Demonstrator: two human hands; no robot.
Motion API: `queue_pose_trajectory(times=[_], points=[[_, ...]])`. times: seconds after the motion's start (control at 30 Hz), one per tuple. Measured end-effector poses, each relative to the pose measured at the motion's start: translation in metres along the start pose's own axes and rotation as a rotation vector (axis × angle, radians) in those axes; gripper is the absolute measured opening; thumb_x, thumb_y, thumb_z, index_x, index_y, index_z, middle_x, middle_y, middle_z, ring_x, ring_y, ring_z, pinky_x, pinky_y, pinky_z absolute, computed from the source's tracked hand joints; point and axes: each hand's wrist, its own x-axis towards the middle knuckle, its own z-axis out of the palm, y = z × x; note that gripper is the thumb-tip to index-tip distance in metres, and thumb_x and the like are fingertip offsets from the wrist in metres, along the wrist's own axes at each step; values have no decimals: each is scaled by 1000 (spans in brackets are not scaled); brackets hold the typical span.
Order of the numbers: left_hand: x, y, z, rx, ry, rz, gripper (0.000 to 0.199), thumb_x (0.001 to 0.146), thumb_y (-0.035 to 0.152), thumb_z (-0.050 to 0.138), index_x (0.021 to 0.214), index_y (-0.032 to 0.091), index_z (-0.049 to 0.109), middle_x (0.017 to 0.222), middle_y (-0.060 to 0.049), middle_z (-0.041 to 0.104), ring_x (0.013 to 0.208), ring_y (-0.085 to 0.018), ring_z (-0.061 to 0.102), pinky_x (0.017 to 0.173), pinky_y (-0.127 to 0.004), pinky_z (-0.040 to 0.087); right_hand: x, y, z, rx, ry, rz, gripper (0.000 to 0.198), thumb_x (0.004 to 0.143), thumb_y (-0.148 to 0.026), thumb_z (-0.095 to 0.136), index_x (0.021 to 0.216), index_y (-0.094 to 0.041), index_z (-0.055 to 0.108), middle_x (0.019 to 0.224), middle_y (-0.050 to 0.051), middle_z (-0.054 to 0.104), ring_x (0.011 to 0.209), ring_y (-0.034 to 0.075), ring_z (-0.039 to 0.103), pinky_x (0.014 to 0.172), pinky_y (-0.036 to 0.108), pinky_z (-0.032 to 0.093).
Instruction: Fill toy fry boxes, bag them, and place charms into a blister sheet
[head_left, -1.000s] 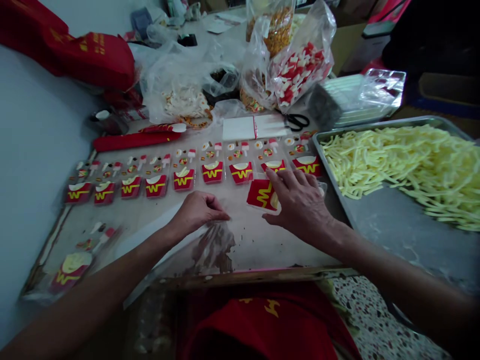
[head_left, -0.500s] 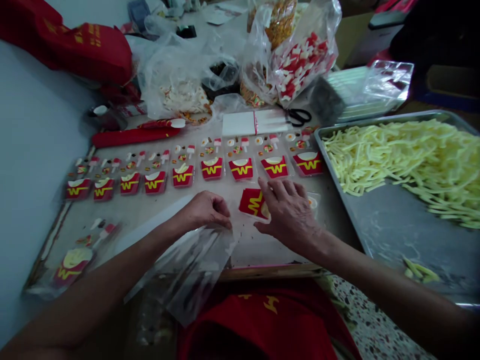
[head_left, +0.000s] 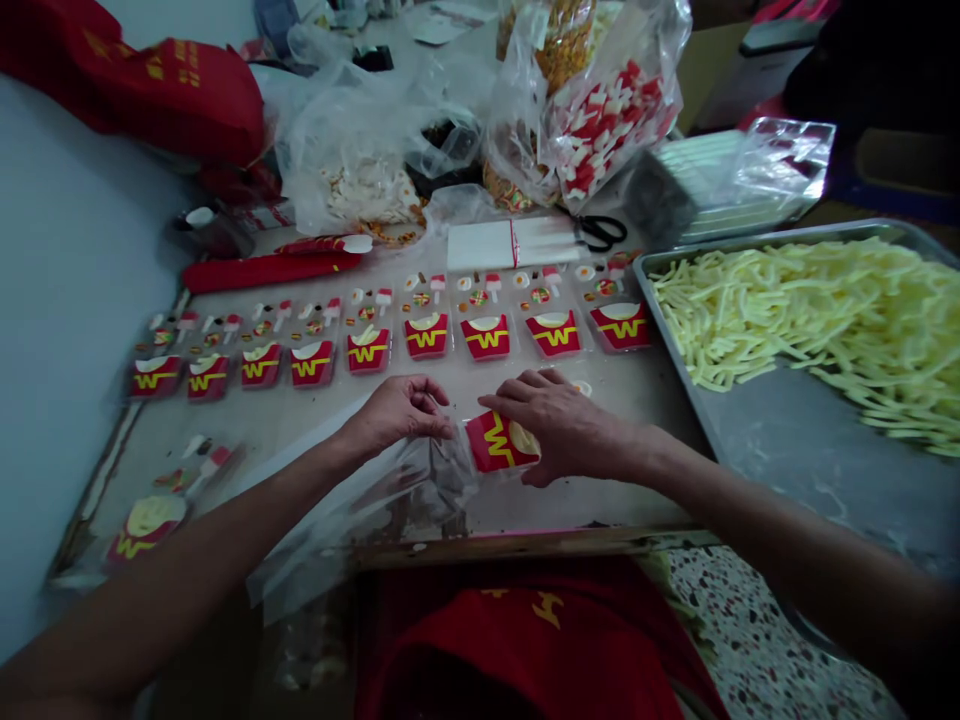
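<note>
At the near edge of the table [head_left: 540, 505], the left hand [head_left: 397, 415] pinches the rim of a clear bag [head_left: 390, 490], thumb against fingertips; the bag hangs partly over the edge, and its contents cannot be made out. Just to the right, the right hand [head_left: 562, 425], thumb and fingers moderately spread, grips the red packet [head_left: 489, 442], which bears a yellow W and a pale insert; its left end lies at the bag's mouth, though whether it is inside cannot be told. Near left, a filled packet [head_left: 146, 520] contains pale strips below small coloured pieces. On the right, a metal tray [head_left: 795, 430] holds a heap of pale yellow strips [head_left: 840, 300], its near part bare. Farther off, nine similar packets form a row [head_left: 368, 350]. Beyond them lie a banded white stack [head_left: 480, 245] and black-handled scissors [head_left: 604, 233]. Farthest stand transparent sacks: one of whitish pieces [head_left: 367, 200] on the left, one of red-and-white pieces [head_left: 611, 120] on the right, and, behind the latter, one of orange-brown pieces [head_left: 566, 50].
</note>
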Motion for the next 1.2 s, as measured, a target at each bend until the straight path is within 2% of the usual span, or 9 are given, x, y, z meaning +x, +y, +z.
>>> queue_pose_trajectory(times=[0.27,0.43,0.5,0.63,0.7,0.77,0.9,1.07,1.2], points=[[-12,-6,-12,37,-134,-76,35,57,29,86,85,15,72,73,-2,70,66,-14,62,64,-26,48,16,-26,1,-39,-53,-42,97,57,-43,90,141,-17,50,122,11,60,107,30,52,94,41,38],[-11,1,-18,459,-329,167,25,75,26,74,97,16,74,89,-4,76,84,-18,67,77,-28,49,29,-58,25,-84,-44,10,95,57,-51,88,136,-14,52,113,12,62,101,31,52,85,42,40],[-19,3,-20,668,-221,286,27,80,22,69,106,17,72,95,-4,76,90,-20,68,81,-29,49,35,-70,39,-74,12,106,96,59,-54,86,138,-11,50,113,13,62,102,33,53,83,43,41],[-54,-11,-16,949,349,469,33,83,23,69,116,18,66,112,-9,72,108,-25,63,97,-38,46,35,-86,62,-103,143,275,105,63,-59,84,144,-6,41,125,21,59,111,38,51,90,47,40],[-75,-26,-3,982,532,488,35,82,24,69,116,17,66,116,-10,69,111,-27,59,100,-40,45,23,-88,66,-146,199,294,116,60,-60,86,148,-4,35,136,26,52,120,42,45,98,51,34],[-90,-42,18,976,589,465,45,78,24,70,122,15,63,120,-12,65,113,-28,56,102,-40,45,7,-87,68,-191,217,326,114,58,-54,89,147,-5,37,138,26,50,121,43,44,99,52,33],[-93,-61,60,977,612,360,59,76,31,70,131,12,57,121,-14,58,113,-29,52,103,-42,45,-17,-83,68,-193,184,425,76,70,-41,82,133,-11,52,116,19,61,105,37,51,84,44,38],[-76,-48,75,1114,649,180,39,82,22,65,119,12,61,112,-13,59,108,-28,54,97,-40,47,-18,-84,72,-147,228,448,68,71,-48,79,126,-15,57,110,17,61,101,36,51,82,45,37],[-74,-30,74,1281,605,77,21,89,10,51,106,13,64,109,-14,60,97,-26,61,80,-35,51,-20,-85,79,-112,291,464,67,71,-48,80,125,-17,57,112,17,61,104,38,50,84,47,36]])
